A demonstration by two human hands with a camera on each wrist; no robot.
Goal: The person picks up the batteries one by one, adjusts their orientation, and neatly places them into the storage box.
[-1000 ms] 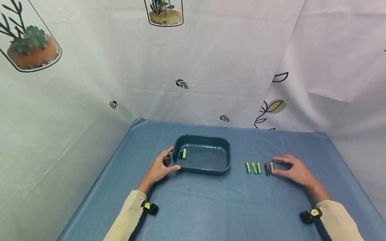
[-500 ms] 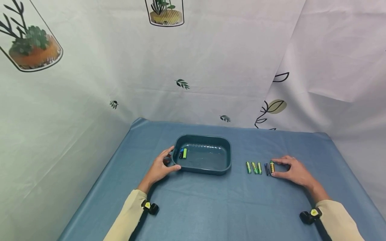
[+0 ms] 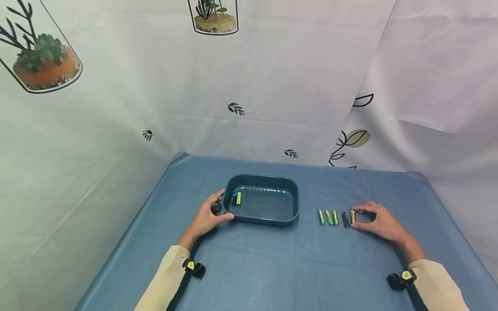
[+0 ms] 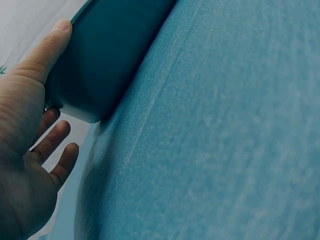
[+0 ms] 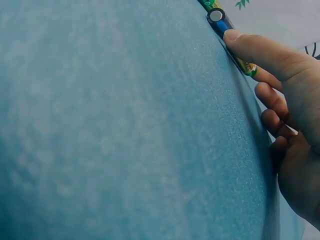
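Note:
A dark teal rectangular dish (image 3: 260, 219) stands on the cloth, with a black-and-blue battery (image 3: 234, 198) and a lime-green battery (image 3: 239, 198) lying inside at its left end. My left hand (image 3: 205, 218) grips the dish's left side, thumb at the front corner. In the left wrist view, the thumb (image 4: 47, 52) lies against the outer wall. To the right of the dish, my right hand (image 3: 377, 221) pinches a gold-and-green battery (image 3: 352, 216) between thumb and forefinger at its two ends. Just left of it lies a dark blue battery (image 3: 345, 219), seen end-on in the right wrist view.
Three green batteries (image 3: 320, 217) lie in a loose row between the dish and the dark blue one. A blue cloth (image 3: 272, 268) covers the table. White printed fabric (image 3: 272, 86) hangs behind and at the sides.
The right thumb and forefinger have settled on the gold-and-green battery, which has shifted slightly away from the dark blue one. The left hand and dish keep their places.

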